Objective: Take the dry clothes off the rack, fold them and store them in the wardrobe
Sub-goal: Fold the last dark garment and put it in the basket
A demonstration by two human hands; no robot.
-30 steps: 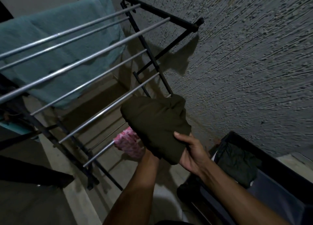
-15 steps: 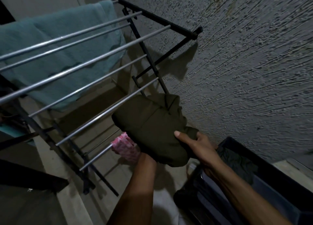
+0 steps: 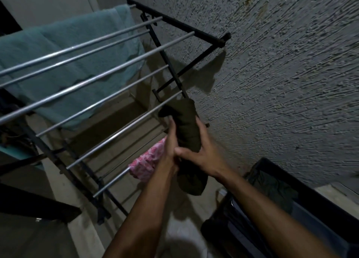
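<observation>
A dark olive garment [image 3: 188, 128] is bunched into a narrow upright bundle in front of the drying rack [image 3: 108, 74]. My left hand [image 3: 171, 139] presses flat against its left side, fingers pointing up. My right hand [image 3: 202, 150] grips the bundle from the right, thumb across its lower front. The garment's lower end [image 3: 192, 182] hangs below both hands. A teal towel [image 3: 64, 63] is draped over the rack's far rails. A pink patterned cloth [image 3: 147, 161] hangs on a low rail, just left of my left wrist.
A dark laundry basket [image 3: 318, 203] stands on the floor at the lower right, with a dark garment [image 3: 272, 187] inside. A rough textured wall [image 3: 272, 73] runs along the right. The rack's black frame [image 3: 180, 27] nearly reaches that wall.
The olive garment went from a broad bundle to a narrow upright one squeezed between both hands. My left hand came out from under it and now lies against its left side.
</observation>
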